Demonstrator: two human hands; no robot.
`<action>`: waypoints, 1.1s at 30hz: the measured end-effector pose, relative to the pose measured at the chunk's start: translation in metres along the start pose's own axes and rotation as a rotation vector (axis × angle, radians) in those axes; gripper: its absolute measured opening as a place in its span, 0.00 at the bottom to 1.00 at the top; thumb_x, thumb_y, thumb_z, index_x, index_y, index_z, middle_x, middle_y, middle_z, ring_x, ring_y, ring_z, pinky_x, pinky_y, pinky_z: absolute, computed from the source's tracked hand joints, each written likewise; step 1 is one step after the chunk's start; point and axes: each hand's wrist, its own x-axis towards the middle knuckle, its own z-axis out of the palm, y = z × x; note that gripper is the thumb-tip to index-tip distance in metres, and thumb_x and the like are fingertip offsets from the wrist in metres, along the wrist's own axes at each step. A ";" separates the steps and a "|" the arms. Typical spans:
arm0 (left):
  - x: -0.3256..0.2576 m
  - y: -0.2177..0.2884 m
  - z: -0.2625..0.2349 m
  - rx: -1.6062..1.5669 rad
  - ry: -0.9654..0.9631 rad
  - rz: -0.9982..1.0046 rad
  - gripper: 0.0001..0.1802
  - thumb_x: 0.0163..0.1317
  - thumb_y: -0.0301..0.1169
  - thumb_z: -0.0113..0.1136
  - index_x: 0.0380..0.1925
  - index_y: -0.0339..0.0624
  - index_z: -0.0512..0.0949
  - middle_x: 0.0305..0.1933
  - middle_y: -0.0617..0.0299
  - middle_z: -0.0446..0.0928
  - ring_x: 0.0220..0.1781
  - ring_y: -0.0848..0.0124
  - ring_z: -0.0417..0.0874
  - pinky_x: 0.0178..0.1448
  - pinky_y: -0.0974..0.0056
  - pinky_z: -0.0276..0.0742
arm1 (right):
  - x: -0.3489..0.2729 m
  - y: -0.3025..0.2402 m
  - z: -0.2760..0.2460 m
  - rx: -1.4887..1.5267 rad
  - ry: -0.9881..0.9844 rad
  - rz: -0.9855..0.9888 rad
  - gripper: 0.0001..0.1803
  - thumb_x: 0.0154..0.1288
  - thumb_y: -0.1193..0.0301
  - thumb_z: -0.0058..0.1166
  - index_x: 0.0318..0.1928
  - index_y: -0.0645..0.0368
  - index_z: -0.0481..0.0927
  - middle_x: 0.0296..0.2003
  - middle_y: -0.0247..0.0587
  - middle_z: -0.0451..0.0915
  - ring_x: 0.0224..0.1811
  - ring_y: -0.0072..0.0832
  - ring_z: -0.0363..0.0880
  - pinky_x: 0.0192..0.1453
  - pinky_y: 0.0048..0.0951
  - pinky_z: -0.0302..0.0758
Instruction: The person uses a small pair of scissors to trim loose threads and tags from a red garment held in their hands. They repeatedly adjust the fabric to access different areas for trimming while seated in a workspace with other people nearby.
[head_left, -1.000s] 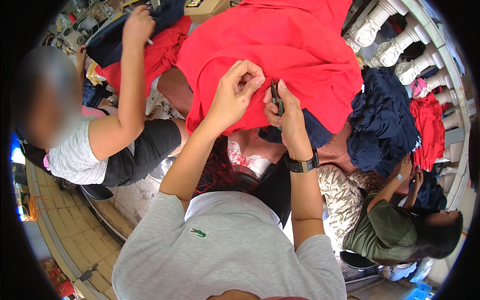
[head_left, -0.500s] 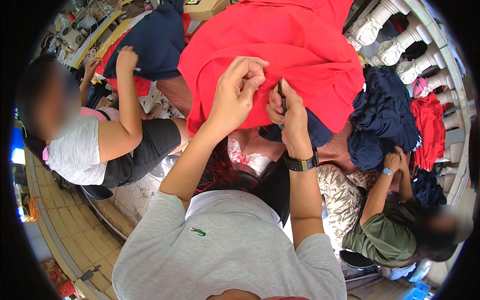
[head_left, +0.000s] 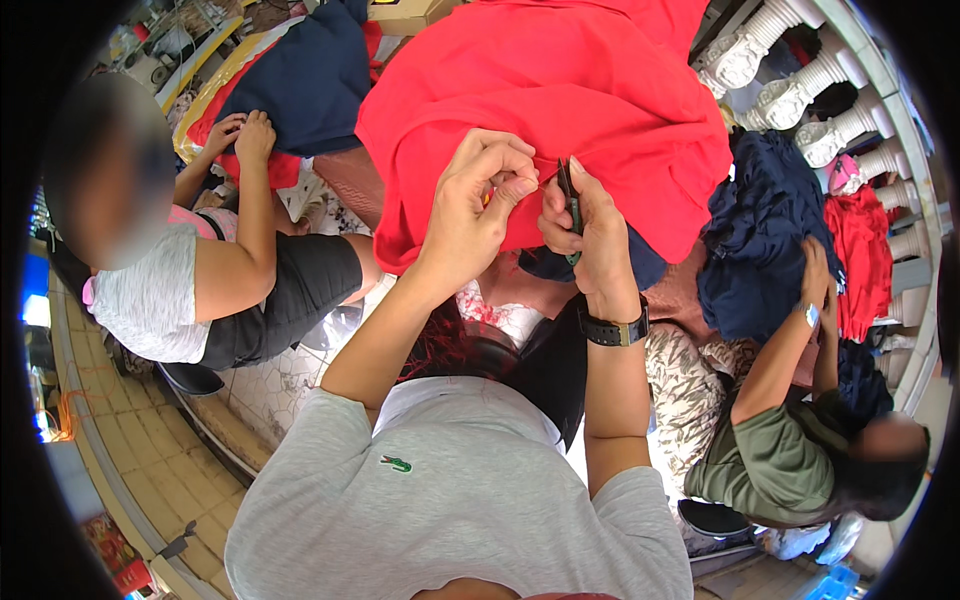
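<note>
A large red garment (head_left: 560, 90) lies spread over the work surface in front of me. My left hand (head_left: 480, 200) pinches its lower edge between thumb and fingers. My right hand (head_left: 590, 225), with a dark watch on the wrist, grips a small dark thread snipper (head_left: 570, 200) whose tip points up at the same edge, right beside my left fingertips. A dark blue cloth (head_left: 590, 268) shows beneath my right hand.
A seated person on the left has both hands (head_left: 240, 135) on a navy garment (head_left: 305, 85). On the right another person (head_left: 790, 440) reaches into a pile of navy clothes (head_left: 755, 230). Red garments (head_left: 860, 250) and white balusters (head_left: 790, 70) stand at the right.
My hands stayed on the red garment's edge, shifting only slightly. The person on the left lowered an arm and brought a navy garment down over the red one. The right person's arm rose toward the navy pile.
</note>
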 end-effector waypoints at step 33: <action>0.009 -0.023 -0.009 0.273 0.188 -0.025 0.08 0.64 0.20 0.65 0.42 0.34 0.78 0.35 0.61 0.76 0.34 0.76 0.79 0.38 0.70 0.75 | 0.021 0.006 0.010 -0.933 0.284 -0.578 0.08 0.67 0.77 0.60 0.45 0.61 0.81 0.20 0.40 0.69 0.20 0.25 0.63 0.26 0.30 0.63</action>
